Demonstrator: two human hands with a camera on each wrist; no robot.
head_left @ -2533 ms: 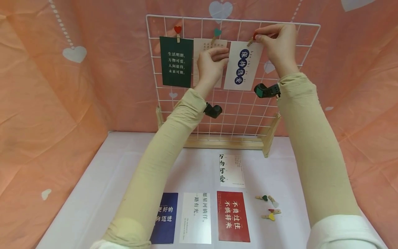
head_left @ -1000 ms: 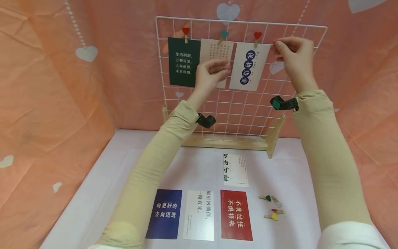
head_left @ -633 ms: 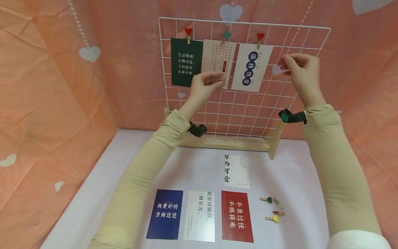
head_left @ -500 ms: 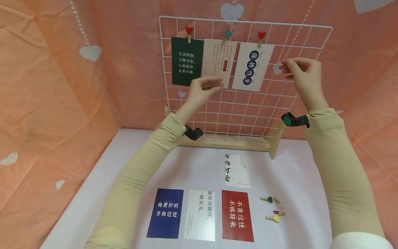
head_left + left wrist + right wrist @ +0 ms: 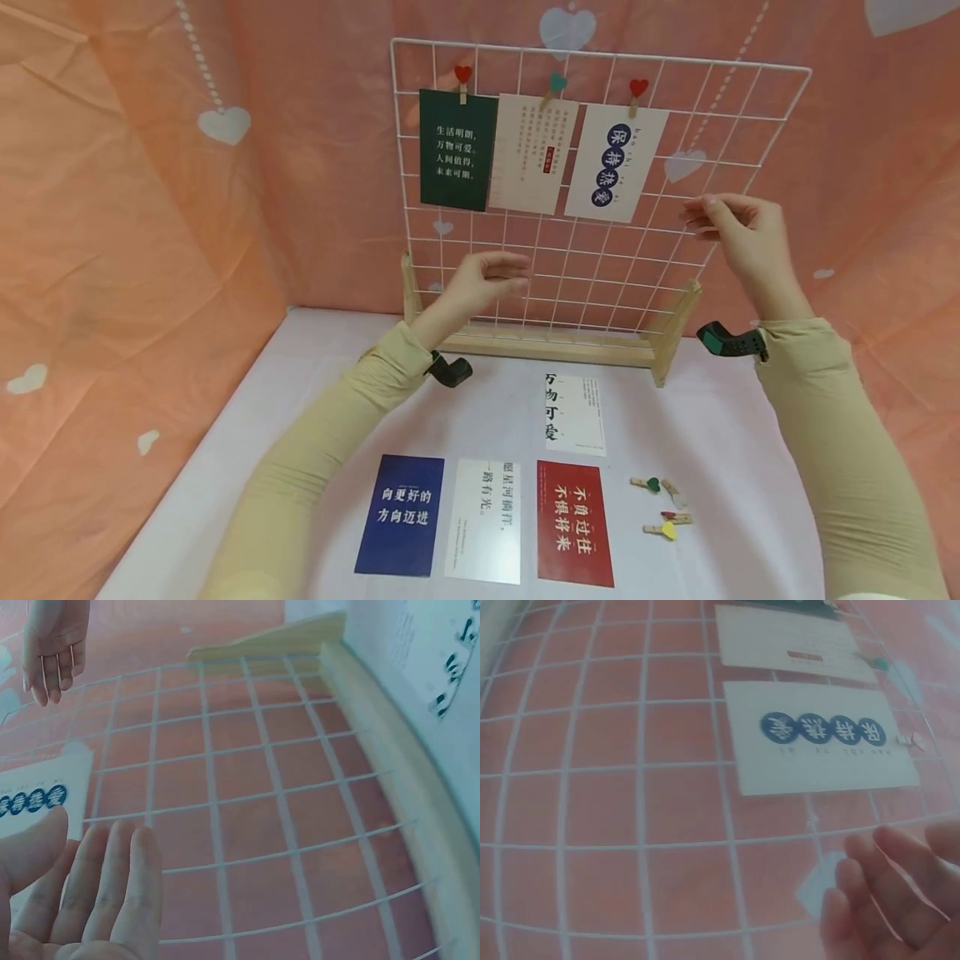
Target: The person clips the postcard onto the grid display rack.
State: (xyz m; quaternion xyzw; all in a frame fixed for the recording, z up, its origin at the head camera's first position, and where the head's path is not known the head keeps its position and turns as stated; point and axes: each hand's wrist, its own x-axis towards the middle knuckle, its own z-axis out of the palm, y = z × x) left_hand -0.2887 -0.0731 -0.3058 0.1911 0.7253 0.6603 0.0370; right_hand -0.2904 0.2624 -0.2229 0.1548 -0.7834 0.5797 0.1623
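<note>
Three cards hang side by side on the white wire grid (image 5: 600, 60): a dark green card (image 5: 456, 150), a cream card (image 5: 529, 179) and a white card with blue circles (image 5: 617, 163). Heart clips hold their top edges, red (image 5: 463, 77), teal (image 5: 557, 83) and red (image 5: 638, 88). My left hand (image 5: 480, 283) is below the cream card, before the lower grid, fingers loosely extended and empty. To the right of the white card, my right hand (image 5: 750, 237) is empty with relaxed fingers; in the right wrist view the hand (image 5: 892, 900) touches no card.
On the white table lie a blue card (image 5: 400, 517), a white card (image 5: 483, 521), a red card (image 5: 575, 523) and another white card (image 5: 574, 414) nearer the grid's wooden base (image 5: 555, 350). Several heart clips (image 5: 669, 530) lie right of the red card.
My right hand let go of the red clip at the white card and moved right and down. My left hand has dropped from in front of the cream card, uncovering it.
</note>
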